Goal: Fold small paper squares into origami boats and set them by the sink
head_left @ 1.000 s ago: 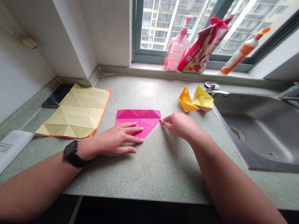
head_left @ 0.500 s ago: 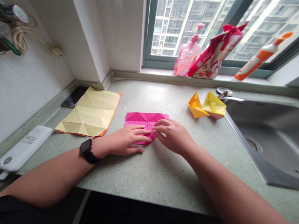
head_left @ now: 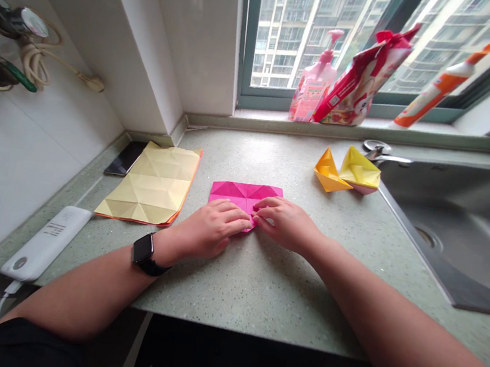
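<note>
Speckled green stone counter beneath a window, high-rise blocks beyond the glass. Magenta origami sheet lies flat mid-counter, creased into triangles, its lower part under both hands. Left hand rests on the sheet's lower left, fingers close together and slightly curled, pressing down; black smartwatch on that wrist. Right hand comes in from the other side, fingers curled, its fingertips touching the sheet and almost meeting the left hand. From this angle, hard to say whether they pinch a fold or only press.

Left of the sheet, well clear of it: yellow creased paper, orange along its edges, with a black smartphone just beside it. White power bank nearer the counter's front edge. To the right, two folded paper boats, one orange-yellow, one yellow, touching each other. Past them, a stainless steel sink and faucet. On the sill: pink pump bottle, red patterned bag, orange-capped tube.
</note>
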A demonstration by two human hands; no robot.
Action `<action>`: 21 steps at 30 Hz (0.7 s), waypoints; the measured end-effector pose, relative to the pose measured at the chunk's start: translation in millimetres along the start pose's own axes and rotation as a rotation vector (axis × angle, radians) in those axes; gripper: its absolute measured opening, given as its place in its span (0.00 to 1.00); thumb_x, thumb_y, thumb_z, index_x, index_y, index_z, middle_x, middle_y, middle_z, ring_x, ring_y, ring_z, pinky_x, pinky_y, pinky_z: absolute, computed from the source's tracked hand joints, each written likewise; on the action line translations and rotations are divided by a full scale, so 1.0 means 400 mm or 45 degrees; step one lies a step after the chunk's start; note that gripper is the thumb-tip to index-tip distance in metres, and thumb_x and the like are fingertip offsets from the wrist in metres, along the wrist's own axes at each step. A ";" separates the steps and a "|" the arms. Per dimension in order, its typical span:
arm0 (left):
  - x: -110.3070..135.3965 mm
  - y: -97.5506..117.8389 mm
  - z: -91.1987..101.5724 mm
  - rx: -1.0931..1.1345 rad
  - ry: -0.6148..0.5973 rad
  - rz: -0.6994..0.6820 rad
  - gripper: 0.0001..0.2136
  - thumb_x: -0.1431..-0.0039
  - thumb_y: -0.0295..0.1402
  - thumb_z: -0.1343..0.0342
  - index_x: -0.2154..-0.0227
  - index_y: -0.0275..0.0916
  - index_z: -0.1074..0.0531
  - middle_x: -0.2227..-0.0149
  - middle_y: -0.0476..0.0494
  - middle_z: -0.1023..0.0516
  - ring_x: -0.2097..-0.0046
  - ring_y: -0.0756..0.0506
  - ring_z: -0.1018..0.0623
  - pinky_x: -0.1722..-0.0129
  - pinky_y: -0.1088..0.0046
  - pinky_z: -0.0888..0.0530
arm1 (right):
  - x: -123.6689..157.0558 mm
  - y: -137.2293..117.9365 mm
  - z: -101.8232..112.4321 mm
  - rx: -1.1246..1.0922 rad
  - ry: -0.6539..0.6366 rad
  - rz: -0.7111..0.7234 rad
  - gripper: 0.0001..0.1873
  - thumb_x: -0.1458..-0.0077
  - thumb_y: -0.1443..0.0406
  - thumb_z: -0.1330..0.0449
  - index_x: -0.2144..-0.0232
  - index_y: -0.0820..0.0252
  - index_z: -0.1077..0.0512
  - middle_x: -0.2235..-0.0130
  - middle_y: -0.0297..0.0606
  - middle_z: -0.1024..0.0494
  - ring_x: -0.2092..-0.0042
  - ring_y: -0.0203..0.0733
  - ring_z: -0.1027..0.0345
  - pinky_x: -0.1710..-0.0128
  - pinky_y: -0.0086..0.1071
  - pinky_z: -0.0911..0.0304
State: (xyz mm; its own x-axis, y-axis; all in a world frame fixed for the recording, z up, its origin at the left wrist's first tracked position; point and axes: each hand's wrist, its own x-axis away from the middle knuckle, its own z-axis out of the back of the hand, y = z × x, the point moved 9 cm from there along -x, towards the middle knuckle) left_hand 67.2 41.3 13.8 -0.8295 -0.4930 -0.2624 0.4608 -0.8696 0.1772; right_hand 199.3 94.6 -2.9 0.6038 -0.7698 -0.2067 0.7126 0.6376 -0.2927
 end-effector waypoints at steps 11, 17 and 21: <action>0.021 -0.054 0.030 0.001 -0.067 0.163 0.07 0.31 0.25 0.42 0.61 0.41 0.20 0.54 0.41 0.16 0.53 0.40 0.20 0.48 0.59 0.24 | 0.004 0.008 0.000 -0.057 0.030 0.029 0.09 0.32 0.65 0.35 0.57 0.48 0.13 0.49 0.38 0.13 0.49 0.46 0.19 0.47 0.41 0.24; 0.019 -0.039 0.010 0.183 -0.080 0.113 0.09 0.31 0.24 0.43 0.57 0.42 0.19 0.53 0.43 0.15 0.52 0.42 0.17 0.50 0.65 0.23 | 0.003 0.004 -0.013 -0.100 -0.010 0.099 0.11 0.33 0.66 0.34 0.53 0.48 0.13 0.45 0.39 0.14 0.45 0.46 0.20 0.40 0.43 0.25; 0.022 -0.043 0.011 0.253 -0.107 0.113 0.09 0.29 0.24 0.44 0.55 0.42 0.20 0.54 0.43 0.14 0.52 0.43 0.16 0.52 0.67 0.22 | 0.005 0.007 -0.020 -0.117 -0.021 0.112 0.11 0.33 0.65 0.34 0.51 0.48 0.14 0.44 0.40 0.15 0.44 0.46 0.21 0.41 0.43 0.25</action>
State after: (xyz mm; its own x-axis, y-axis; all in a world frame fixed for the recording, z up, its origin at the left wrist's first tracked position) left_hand 50.6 52.2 12.6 -0.8159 -0.5561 -0.1587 0.4688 -0.7967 0.3815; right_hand 199.6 94.7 -11.8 0.6690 -0.7099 -0.2200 0.6213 0.6967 -0.3588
